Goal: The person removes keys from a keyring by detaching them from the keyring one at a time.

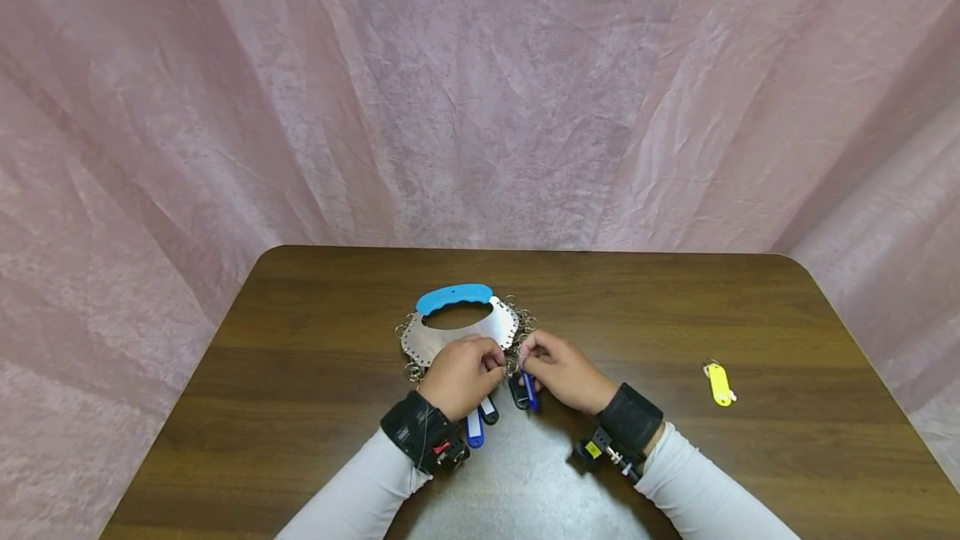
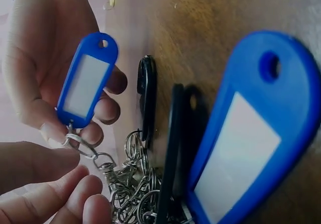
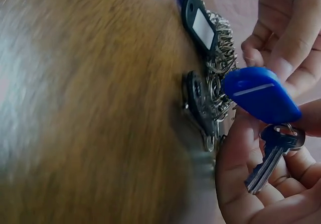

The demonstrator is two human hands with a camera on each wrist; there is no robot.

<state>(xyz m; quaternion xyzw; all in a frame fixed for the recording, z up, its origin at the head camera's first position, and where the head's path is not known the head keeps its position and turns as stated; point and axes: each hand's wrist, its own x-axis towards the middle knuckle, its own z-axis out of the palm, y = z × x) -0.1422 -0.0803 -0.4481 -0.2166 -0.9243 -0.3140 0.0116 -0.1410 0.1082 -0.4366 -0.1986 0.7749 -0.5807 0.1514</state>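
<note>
A metal key holder plate (image 1: 442,342) with a blue handle (image 1: 453,297) lies on the table, small rings and clips (image 2: 133,194) strung along its edge. At its near right side, my right hand (image 1: 566,375) pinches a blue key tag (image 2: 88,86) close to its ring; a key (image 3: 273,156) hangs there in the right wrist view. My left hand (image 1: 463,377) reaches over the plate's front edge, thumb and fingers pinching a small metal clip (image 2: 104,161) beside that ring. The fingertips partly hide the join. Another blue tag (image 1: 474,430) and black tags (image 1: 518,392) hang at the plate's near edge.
A yellow key tag (image 1: 718,384) lies apart on the right of the brown wooden table (image 1: 315,407). Pink cloth (image 1: 480,90) hangs behind the table's far edge. Both wrists wear black straps with cameras.
</note>
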